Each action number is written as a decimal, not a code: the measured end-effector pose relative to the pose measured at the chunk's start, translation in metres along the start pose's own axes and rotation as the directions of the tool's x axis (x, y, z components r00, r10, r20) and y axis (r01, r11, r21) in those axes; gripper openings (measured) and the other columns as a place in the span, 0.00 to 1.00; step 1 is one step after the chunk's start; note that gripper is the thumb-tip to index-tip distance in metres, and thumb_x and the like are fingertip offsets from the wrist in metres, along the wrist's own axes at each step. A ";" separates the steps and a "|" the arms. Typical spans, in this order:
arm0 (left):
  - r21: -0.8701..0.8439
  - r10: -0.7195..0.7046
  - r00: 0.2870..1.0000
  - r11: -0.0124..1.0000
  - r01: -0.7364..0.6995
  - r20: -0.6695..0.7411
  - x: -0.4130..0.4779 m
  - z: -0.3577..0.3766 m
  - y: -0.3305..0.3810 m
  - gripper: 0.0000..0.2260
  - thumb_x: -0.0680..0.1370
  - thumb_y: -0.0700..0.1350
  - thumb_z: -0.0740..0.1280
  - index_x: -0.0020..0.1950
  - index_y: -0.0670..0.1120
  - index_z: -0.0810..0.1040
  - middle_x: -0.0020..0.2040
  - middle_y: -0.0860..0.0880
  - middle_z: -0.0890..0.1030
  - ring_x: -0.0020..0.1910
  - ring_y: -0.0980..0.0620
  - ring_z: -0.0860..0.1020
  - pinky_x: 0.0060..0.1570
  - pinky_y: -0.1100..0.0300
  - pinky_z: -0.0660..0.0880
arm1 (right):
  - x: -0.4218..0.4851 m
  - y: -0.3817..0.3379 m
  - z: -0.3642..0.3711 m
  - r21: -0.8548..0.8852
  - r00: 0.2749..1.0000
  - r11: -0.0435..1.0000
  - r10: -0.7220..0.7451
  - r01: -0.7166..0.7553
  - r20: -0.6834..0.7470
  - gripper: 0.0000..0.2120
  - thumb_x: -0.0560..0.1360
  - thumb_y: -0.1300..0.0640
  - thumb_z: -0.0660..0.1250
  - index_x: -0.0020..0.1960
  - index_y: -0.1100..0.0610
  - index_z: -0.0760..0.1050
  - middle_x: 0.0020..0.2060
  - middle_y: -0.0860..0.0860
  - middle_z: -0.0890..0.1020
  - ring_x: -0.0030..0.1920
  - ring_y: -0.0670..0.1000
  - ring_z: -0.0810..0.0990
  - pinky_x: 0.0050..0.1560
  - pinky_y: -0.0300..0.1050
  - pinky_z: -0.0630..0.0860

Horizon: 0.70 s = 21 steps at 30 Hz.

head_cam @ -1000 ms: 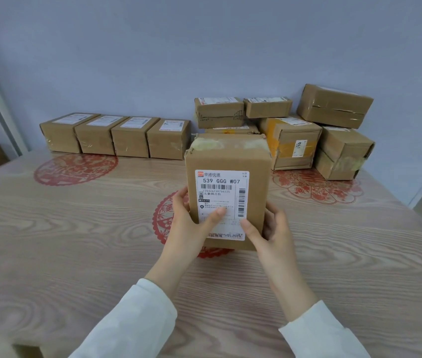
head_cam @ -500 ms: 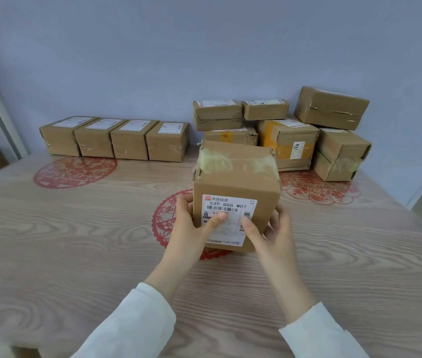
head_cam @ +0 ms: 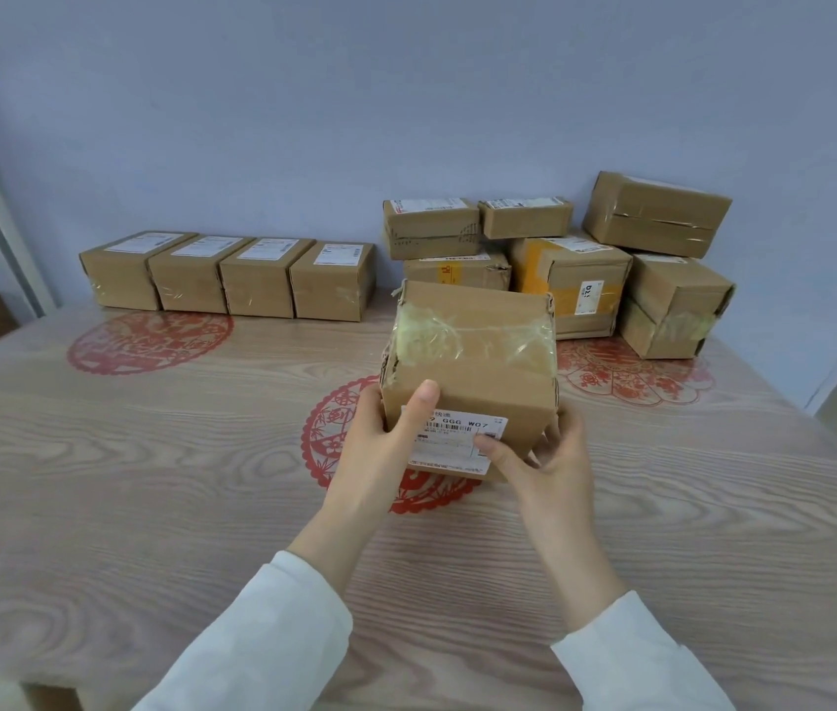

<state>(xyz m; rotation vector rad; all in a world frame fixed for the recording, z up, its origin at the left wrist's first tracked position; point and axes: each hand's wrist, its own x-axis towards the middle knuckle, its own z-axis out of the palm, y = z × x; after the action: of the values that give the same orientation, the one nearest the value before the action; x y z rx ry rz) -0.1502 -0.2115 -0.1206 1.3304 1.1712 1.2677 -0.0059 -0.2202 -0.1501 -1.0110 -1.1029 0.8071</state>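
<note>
Cardboard box (head_cam: 473,372) | left hand (head_cam: 380,443) grips it | right hand (head_cam: 550,464) grips it

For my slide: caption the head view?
Left hand and right hand hold a labelled box at a table.

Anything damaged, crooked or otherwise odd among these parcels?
Yes. The held box, gripped by the left hand and right hand, has crumpled, torn top corners under wrinkled tape. In the back-right pile, the topmost box sits tilted on the boxes below it. The row of four boxes looks neat.
</note>
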 end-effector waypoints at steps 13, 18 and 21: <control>-0.031 -0.113 0.992 0.993 0.114 0.054 0.000 -0.002 -0.011 0.24 0.68 0.62 0.72 0.59 0.57 0.69 0.53 0.59 0.77 0.56 0.56 0.74 0.57 0.59 0.67 | 0.001 -0.016 -0.008 -0.035 0.994 0.998 0.047 -0.044 0.096 0.21 0.72 0.56 0.70 0.63 0.53 0.69 0.54 0.45 0.78 0.48 0.33 0.78 0.46 0.27 0.73; -0.023 -0.125 0.990 0.992 0.126 0.068 -0.002 -0.003 -0.006 0.20 0.69 0.58 0.68 0.57 0.55 0.69 0.51 0.60 0.77 0.52 0.60 0.76 0.54 0.65 0.69 | 0.003 -0.017 -0.012 -0.052 0.987 0.997 0.059 -0.052 0.148 0.25 0.70 0.52 0.70 0.66 0.52 0.69 0.58 0.44 0.78 0.54 0.36 0.78 0.48 0.29 0.75; 0.045 -0.045 0.989 0.998 0.039 0.142 -0.001 -0.006 -0.008 0.27 0.66 0.58 0.70 0.63 0.54 0.71 0.56 0.58 0.80 0.57 0.59 0.77 0.53 0.67 0.73 | 0.004 -0.019 -0.014 -0.108 0.989 0.991 0.087 -0.074 0.117 0.28 0.66 0.42 0.66 0.64 0.49 0.71 0.55 0.42 0.79 0.55 0.39 0.78 0.46 0.28 0.75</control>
<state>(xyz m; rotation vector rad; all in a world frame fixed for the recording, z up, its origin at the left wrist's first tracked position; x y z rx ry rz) -0.1564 -0.2110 -0.1287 1.3968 1.1253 1.1042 0.0096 -0.2267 -0.1333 -1.1104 -1.2245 0.8935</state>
